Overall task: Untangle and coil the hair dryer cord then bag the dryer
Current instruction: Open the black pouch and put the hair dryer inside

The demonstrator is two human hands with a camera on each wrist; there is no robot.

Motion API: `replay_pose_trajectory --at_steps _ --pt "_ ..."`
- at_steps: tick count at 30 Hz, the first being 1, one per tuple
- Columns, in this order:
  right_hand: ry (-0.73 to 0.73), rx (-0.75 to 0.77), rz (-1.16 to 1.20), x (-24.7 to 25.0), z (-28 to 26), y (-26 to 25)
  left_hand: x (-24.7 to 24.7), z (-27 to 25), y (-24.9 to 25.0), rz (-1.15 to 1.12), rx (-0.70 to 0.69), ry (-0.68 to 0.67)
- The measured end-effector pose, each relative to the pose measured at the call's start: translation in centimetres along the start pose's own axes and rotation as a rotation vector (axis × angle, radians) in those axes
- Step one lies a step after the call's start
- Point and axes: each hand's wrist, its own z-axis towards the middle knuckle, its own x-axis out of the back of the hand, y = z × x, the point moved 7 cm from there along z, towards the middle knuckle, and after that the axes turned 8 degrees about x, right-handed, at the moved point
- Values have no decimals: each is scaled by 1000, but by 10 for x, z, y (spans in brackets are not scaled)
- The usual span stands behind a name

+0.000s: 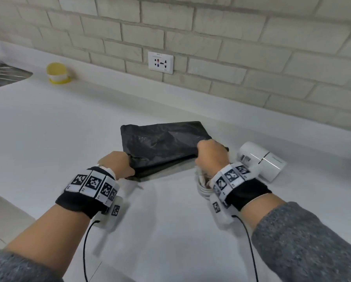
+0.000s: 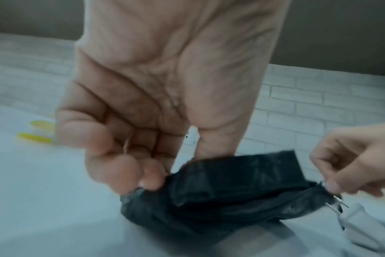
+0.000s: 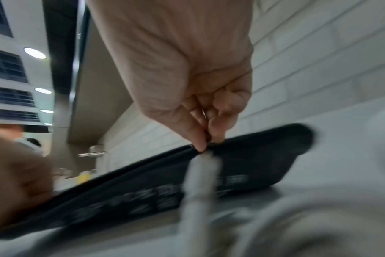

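Observation:
A black bag [image 1: 162, 143] lies flat on the white counter, mouth toward me. My left hand [image 1: 117, 162] pinches the left side of its mouth edge, seen close up with the bag [image 2: 226, 191] in the left wrist view. My right hand [image 1: 210, 154] pinches the right side of the same edge, and the pinch on the bag [image 3: 242, 167] shows in the right wrist view. The white hair dryer [image 1: 261, 160] lies on the counter just right of my right wrist. Its coiled white cord [image 1: 204, 187] sits under that wrist, and the plug [image 2: 360, 224] lies by the bag's mouth.
A yellow cup [image 1: 57, 73] stands at the back left near the sink [image 1: 6, 75]. A wall socket [image 1: 160, 62] is set in the brick wall behind the bag. The counter's front edge [image 1: 12, 202] runs at the lower left.

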Motion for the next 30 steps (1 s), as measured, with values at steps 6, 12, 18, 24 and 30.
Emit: replay_pose_trajectory --at_steps 6,12,18,24,30 --pt "222 -218 277 1 -16 85 14 -6 41 -123 -155 217" --pt "-27 -212 289 -40 -39 61 20 -14 75 -228 -298 328" --pt "-183 -323 110 -70 -33 59 7 -8 92 -143 -340 240" --pt "-51 -456 79 -55 -62 93 4 -7 97 -119 -342 179" --pt "47 -713 595 -67 -88 142 -1 -8 116 -76 -385 103"
